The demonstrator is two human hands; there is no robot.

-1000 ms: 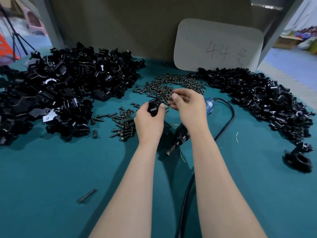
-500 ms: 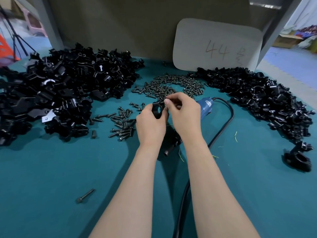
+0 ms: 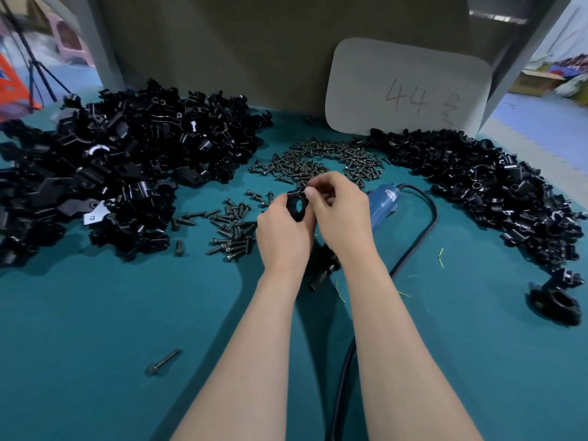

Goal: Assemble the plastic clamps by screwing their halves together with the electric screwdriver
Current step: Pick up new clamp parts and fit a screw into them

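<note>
Left hand (image 3: 283,232) grips the clamp (image 3: 298,205) just left of the electric screwdriver (image 3: 383,203). Right hand (image 3: 342,214) pinches at the clamp's top, apparently seating a screw (image 3: 306,188). Keep halves aligned and screw square before driving.

Teal table (image 3: 95,345) against grey wall (image 3: 222,43); blue floor (image 3: 541,128).

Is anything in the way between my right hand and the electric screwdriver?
Nothing visible: the electric screwdriver lies on the table just beneath the right hand, which pinches the top of the clamp held by the left hand.
</note>
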